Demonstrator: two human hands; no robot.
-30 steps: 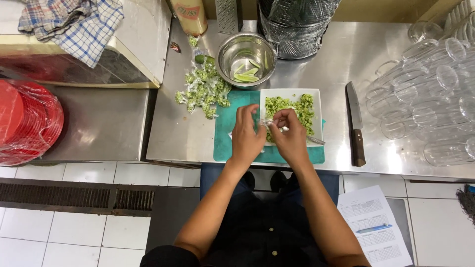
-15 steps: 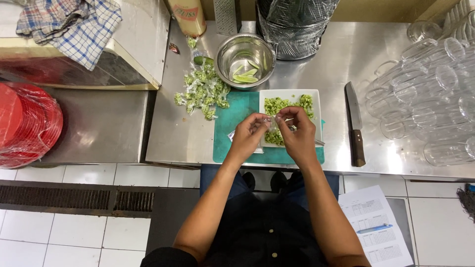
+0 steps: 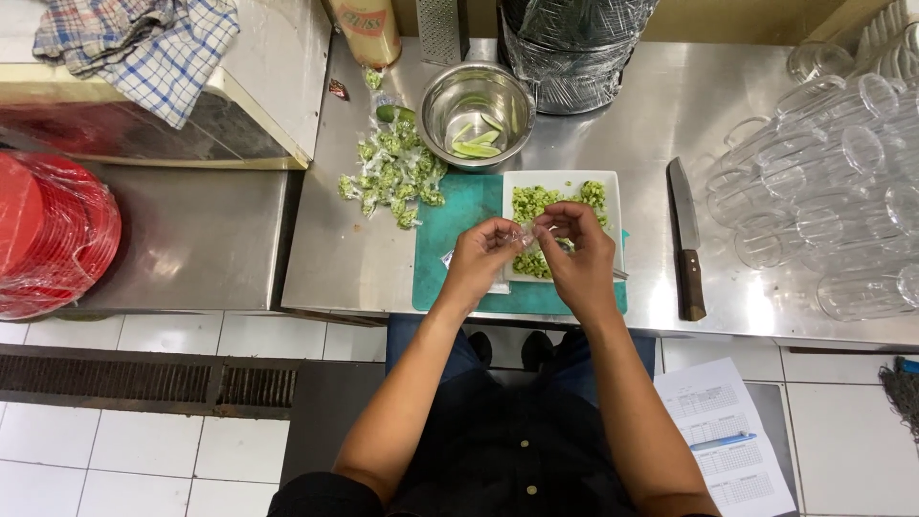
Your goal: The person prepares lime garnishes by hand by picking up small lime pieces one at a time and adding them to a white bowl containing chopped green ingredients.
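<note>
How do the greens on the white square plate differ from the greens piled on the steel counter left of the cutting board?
The chopped greens on the white plate lie loose and unwrapped; the pile on the counter looks portioned into small clear bags. The plate greens sit contained on the white square plate, under the left hand and right hand; the counter pile is spread straight on the steel, away from both hands. Both are the same light green, finely cut.

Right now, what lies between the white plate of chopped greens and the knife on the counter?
Bare steel counter only. In the head view, nothing sits in the strip between the white plate and the knife.
</note>
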